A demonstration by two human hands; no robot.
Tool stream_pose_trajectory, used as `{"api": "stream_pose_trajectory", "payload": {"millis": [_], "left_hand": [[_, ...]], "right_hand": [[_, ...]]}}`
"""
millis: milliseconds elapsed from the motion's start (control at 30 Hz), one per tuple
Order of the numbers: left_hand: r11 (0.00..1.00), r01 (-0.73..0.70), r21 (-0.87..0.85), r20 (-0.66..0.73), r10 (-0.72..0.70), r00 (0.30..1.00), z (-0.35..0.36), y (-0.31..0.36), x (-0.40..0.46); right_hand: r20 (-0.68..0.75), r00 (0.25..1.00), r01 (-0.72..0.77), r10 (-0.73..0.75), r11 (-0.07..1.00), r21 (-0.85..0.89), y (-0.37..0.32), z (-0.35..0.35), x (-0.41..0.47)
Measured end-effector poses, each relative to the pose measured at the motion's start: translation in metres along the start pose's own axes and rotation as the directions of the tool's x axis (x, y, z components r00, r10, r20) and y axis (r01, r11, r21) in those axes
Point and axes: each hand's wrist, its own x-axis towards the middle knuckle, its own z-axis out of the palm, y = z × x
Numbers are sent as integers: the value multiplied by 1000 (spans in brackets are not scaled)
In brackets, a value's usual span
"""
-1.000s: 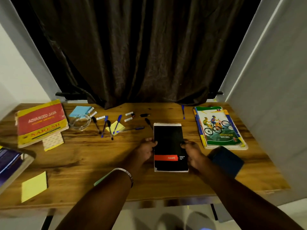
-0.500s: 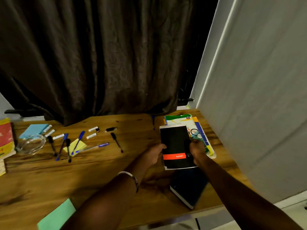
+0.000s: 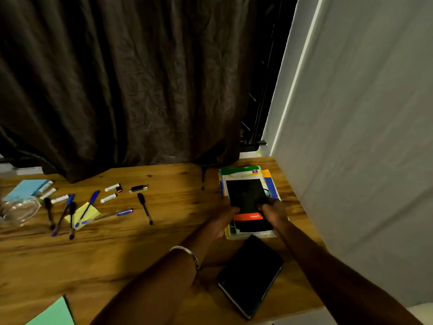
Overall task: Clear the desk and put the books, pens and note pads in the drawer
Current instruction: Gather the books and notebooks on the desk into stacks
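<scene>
Both hands, left hand (image 3: 225, 215) and right hand (image 3: 273, 211), grip the black note pad (image 3: 248, 202) at right of centre. Its long axis runs away from the person, resting on the book stack (image 3: 243, 171).

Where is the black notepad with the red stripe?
The black notepad lies on the book stack at the desk's right end, beside the wall, held by both hands.

Wooden table (image 3: 164, 249), visible grain. Left side: scattered pens (image 3: 105, 216), yellow sticky pad (image 3: 83, 214) under several, small white tubes (image 3: 108, 198), black USB stick (image 3: 138, 188), blue pad (image 3: 24, 190), glass dish (image 3: 17, 211). Right rear corner: stack of books (image 3: 269, 181). Near edge: dark notebook (image 3: 250, 275); green sheet (image 3: 52, 314) at bottom left.
</scene>
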Motion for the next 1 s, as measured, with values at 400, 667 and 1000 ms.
{"api": "stream_pose_trajectory", "payload": {"millis": [400,667,1000], "left_hand": [[991,104,-88,-108,-113,988,4,-14,7],[978,166,-129,-45,-173,984,10,-16,10],[985,146,-92,50,-142,989,45,-21,14]], "right_hand": [[-95,994,32,-59,964,-265,18,-1,18],[-4,997,76,-83,934,-348,14,-16,3],[1,996,82,-89,920,-383,25,-49,11]]}}
